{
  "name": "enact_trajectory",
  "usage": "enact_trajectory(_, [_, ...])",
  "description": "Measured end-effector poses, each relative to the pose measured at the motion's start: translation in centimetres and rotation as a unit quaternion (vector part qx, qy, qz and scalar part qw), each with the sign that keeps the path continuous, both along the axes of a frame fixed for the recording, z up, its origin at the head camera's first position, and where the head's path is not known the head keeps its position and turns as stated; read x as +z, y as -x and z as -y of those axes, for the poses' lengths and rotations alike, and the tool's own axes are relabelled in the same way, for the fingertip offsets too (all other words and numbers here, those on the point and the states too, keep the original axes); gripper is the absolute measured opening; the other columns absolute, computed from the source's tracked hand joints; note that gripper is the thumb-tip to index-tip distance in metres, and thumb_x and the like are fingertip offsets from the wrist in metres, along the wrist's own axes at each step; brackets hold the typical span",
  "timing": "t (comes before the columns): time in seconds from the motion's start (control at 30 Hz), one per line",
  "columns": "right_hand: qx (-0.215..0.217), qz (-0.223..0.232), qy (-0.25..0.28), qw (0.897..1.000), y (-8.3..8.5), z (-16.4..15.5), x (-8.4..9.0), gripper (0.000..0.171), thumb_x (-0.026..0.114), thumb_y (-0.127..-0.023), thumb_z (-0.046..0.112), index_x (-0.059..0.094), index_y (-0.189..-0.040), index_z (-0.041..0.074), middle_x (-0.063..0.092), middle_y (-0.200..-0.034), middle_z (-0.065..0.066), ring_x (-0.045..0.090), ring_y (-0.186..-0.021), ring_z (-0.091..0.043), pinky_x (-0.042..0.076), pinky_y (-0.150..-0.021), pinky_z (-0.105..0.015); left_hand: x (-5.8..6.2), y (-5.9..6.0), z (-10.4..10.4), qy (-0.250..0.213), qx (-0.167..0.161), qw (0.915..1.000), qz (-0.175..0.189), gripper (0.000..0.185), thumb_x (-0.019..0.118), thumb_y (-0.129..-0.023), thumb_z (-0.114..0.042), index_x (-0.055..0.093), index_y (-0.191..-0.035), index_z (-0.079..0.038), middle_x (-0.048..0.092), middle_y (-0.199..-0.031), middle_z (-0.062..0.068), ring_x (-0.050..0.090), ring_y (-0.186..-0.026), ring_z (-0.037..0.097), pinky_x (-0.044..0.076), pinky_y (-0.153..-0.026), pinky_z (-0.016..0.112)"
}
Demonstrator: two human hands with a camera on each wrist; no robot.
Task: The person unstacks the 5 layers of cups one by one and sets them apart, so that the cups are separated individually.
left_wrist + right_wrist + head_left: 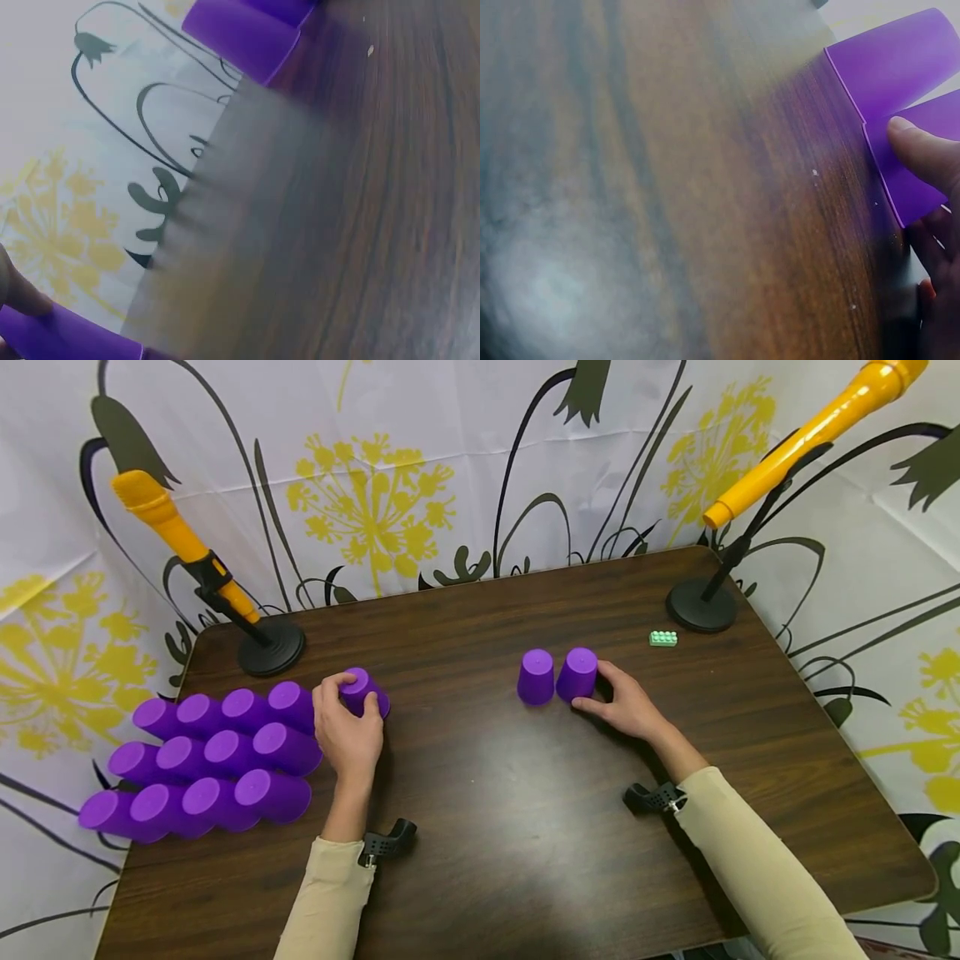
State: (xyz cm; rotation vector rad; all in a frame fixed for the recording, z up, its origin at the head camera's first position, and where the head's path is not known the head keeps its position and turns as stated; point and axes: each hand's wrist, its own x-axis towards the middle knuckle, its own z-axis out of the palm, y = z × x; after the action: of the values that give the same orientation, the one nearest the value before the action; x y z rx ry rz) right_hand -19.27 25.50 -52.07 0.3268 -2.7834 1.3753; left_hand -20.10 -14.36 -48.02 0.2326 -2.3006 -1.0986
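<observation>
My left hand (351, 703) grips a purple cup (365, 691) that lies on its side at the right end of the back row of purple cups (225, 710). In the left wrist view that cup (60, 334) shows at the bottom left, under a fingertip (15, 289). My right hand (603, 689) holds an upside-down purple cup (577, 673) between thumb and fingers, right of the table's middle. A second upside-down cup (536, 677) stands touching it on the left. The right wrist view shows both cups (900, 64) and my thumb (926, 150) on the nearer one.
Two more rows of nested purple cups (213, 756) (195, 802) lie on their sides at the left of the brown table (510, 810). Yellow microphones on black stands (271, 647) (701, 606) occupy the back corners. A small green brick (663, 638) lies near the right stand.
</observation>
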Motion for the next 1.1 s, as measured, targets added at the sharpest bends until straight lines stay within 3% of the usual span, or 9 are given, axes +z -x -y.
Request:
enact_trajectory(0.5, [0.003,0.006,0.003,1.0,0.0,0.0,0.0,0.066,0.08,-0.084,0.024,0.05,-0.139,0.005,0.052,-0.139,-0.018,0.043,-0.133,-0.034,0.028,-0.112,-0.051,-0.4,0.2,1.2,0.036,0.07,0.9969,0.001,0.029,0.072,-0.081,-0.005,0.063,-0.108,-0.011,0.056,-0.126,0.005,0.056,-0.116,0.029,0.045,-0.088,0.053])
enact_trajectory(0.87, [0.003,0.004,0.002,1.0,0.0,-0.1,0.1,0.065,0.079,-0.084,0.024,0.05,-0.139,0.005,0.053,-0.138,-0.017,0.043,-0.133,-0.033,0.028,-0.112,-0.051,-0.1,-0.1,1.5,0.05,0.077,0.9957,-0.011,0.029,0.073,-0.082,-0.008,0.063,-0.109,-0.013,0.054,-0.128,0.005,0.055,-0.118,0.027,0.047,-0.087,0.053])
enact_trajectory(1.1, [0.005,0.006,-0.001,1.0,0.0,-0.1,0.1,0.066,0.079,-0.084,0.026,0.049,-0.139,0.004,0.052,-0.138,-0.018,0.043,-0.133,-0.035,0.028,-0.111,-0.052,1.0,-0.7,1.4,0.073,0.084,0.993,-0.04,0.025,0.072,-0.084,-0.012,0.063,-0.108,-0.012,0.053,-0.131,0.004,0.051,-0.122,0.023,0.049,-0.084,0.054])
